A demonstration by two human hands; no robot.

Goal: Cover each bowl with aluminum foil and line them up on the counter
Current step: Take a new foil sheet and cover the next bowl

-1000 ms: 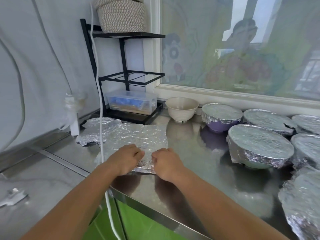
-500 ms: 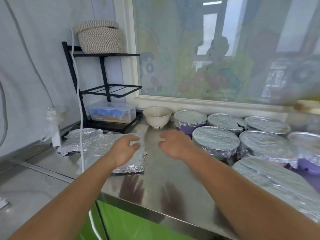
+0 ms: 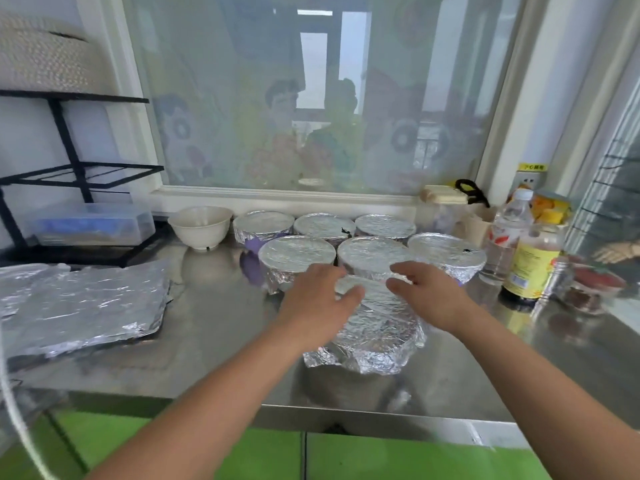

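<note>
Left grip (image 3: 317,299) and right grip (image 3: 427,294) reach forward, palms down, loosely spread.

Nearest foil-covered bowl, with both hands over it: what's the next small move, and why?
Probably close both hands round the sides of the nearest covered bowl to take hold. The left hand and right hand are open above it, gripping nothing, and it stands alone in front of the two rows of covered bowls, so it likely needs moving into line.

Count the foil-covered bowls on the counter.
7. By the sill: back-left bowl, back-middle bowl, back-right bowl. Next row: mid-left bowl, mid-centre bowl, mid-right bowl. Nearest: front bowl. Others may lie outside the frame.
</note>
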